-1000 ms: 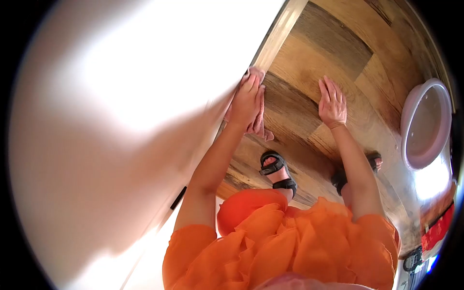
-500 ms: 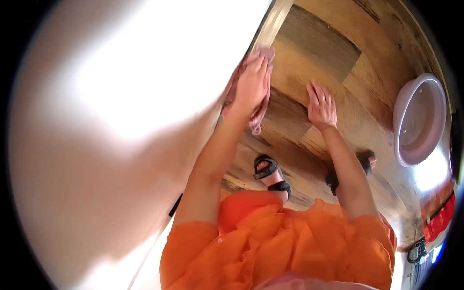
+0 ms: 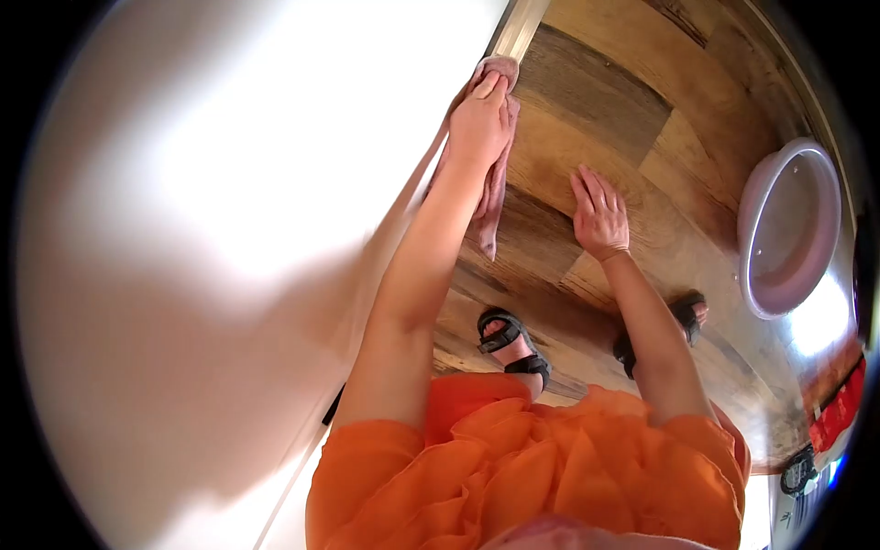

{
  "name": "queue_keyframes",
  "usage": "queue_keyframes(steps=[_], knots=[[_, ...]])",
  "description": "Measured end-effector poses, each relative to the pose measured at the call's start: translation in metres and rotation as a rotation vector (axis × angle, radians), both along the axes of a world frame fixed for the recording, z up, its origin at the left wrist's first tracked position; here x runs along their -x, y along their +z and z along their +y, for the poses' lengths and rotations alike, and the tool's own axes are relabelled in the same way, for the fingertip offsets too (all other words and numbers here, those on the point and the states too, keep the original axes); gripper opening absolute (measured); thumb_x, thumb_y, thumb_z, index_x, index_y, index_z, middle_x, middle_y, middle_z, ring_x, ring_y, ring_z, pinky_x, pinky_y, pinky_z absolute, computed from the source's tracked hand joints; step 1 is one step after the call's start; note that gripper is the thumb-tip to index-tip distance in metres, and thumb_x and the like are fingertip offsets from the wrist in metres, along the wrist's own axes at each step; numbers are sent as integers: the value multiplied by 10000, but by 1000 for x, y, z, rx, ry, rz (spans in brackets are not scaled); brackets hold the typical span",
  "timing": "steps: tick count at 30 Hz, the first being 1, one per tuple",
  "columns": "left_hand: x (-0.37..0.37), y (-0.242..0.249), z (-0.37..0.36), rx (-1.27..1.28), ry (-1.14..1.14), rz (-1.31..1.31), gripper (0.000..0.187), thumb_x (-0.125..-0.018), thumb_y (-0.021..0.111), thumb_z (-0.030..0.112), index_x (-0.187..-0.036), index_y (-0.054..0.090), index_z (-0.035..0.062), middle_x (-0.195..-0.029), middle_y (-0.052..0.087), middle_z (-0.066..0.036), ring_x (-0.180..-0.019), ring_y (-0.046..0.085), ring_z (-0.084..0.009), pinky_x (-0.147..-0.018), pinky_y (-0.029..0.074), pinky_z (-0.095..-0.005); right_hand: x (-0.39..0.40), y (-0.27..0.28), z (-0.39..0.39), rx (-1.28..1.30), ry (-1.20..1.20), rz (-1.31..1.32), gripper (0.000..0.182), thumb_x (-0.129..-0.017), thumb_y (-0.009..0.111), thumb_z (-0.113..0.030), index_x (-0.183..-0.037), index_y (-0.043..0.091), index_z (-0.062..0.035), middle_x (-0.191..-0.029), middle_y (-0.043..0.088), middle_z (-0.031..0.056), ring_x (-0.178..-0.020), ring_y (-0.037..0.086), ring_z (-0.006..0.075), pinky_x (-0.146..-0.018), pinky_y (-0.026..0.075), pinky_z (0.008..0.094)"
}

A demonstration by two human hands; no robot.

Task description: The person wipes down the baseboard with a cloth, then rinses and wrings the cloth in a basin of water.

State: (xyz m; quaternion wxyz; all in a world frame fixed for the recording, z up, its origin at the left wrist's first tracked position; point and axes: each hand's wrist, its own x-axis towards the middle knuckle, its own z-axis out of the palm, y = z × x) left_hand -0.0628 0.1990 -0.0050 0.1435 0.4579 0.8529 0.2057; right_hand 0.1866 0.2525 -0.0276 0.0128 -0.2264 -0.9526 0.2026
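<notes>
A pink cloth (image 3: 490, 206) lies bunched under my left hand (image 3: 480, 124), whose fingers press it onto the pale baseboard ledge (image 3: 522, 27) along the foot of the white wall (image 3: 275, 137). Part of the cloth hangs down towards the wood-patterned floor (image 3: 596, 92). To the right, my right hand (image 3: 601, 215) is over the floor with its fingers stretched out and nothing in it. My orange sleeves show at the bottom of the view.
A light purple basin (image 3: 750, 229) stands on the floor at the right. My feet in black sandals (image 3: 513, 344) are below my hands. Red material (image 3: 836, 408) and a dark round object (image 3: 797, 472) show at the lower right.
My left hand has slid forward along the baseboard with the cloth, whose loose end now hangs straighter. My right hand has shifted slightly left and down, with fingers still spread.
</notes>
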Motion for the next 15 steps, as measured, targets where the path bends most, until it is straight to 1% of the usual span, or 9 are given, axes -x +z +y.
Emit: queue_keyframes(steps=[2,3,4,6,9,12,13,14,15], knots=[[-3,1,-7,103,52,-87,297,-895,493,121,-1144,603,4,-1209,580,-181,-1028,608,-315,-879,502,-353,-3,1,-1,-1,5,20,534,-799,553,-65,-1323,457,-98,-1391,416,46,-1240,437,227,-983,400,401],[-11,0,-30,6,35,-20,313,-896,505,144,-1160,593,2,-1237,561,-189,-1052,596,-331,-898,492,-367,-4,-1,-1,-2,0,51,538,-795,555,-62,-1323,457,-97,-1391,416,48,-1239,437,228,-982,401,401],[-16,-11,-52,-17,-34,91,321,-893,514,150,-1164,586,-6,-1234,560,-196,-1062,588,-341,-915,481,-378,-1,-4,0,-4,-10,83,542,-790,557,-60,-1322,457,-97,-1391,415,49,-1238,438,228,-981,401,400],[-18,-8,-56,-81,-17,113,324,-888,515,137,-1171,578,-7,-1211,572,-192,-1038,592,-342,-888,489,-386,3,-3,2,12,-14,66,541,-789,558,-61,-1319,460,-94,-1392,414,49,-1237,438,229,-983,400,399],[-4,-7,-18,-18,42,-46,334,-879,507,118,-1178,566,-17,-1218,567,-177,-1001,592,-354,-829,496,-400,-4,1,-2,16,3,45,544,-785,565,-66,-1317,460,-95,-1390,413,53,-1236,438,232,-985,399,400],[-2,-5,3,-47,55,-8,332,-880,500,112,-1176,565,-21,-1225,565,-171,-1003,593,-357,-844,499,-385,-1,0,-1,5,4,49,542,-781,569,-68,-1312,467,-101,-1383,418,52,-1233,440,234,-984,400,402],[-9,-4,-10,-49,68,19,332,-880,500,107,-1177,562,-28,-1232,560,-182,-1041,582,-354,-893,484,-383,-1,-2,1,6,4,50,539,-780,570,-68,-1309,471,-104,-1380,421,51,-1232,441,234,-983,401,403],[-15,-7,-27,-61,124,-81,335,-875,507,97,-1180,561,-30,-1238,555,-189,-1093,563,-342,-948,454,-392,-1,-2,2,6,1,75,548,-774,565,-60,-1311,467,-104,-1384,418,56,-1227,443,246,-981,400,406],[-22,-12,-51,-93,92,-15,334,-872,512,94,-1179,562,-28,-1234,556,-194,-1106,557,-340,-953,450,-393,-2,-4,1,8,-3,100,557,-768,559,-51,-1314,464,-105,-1388,416,61,-1223,446,258,-979,400,409]])
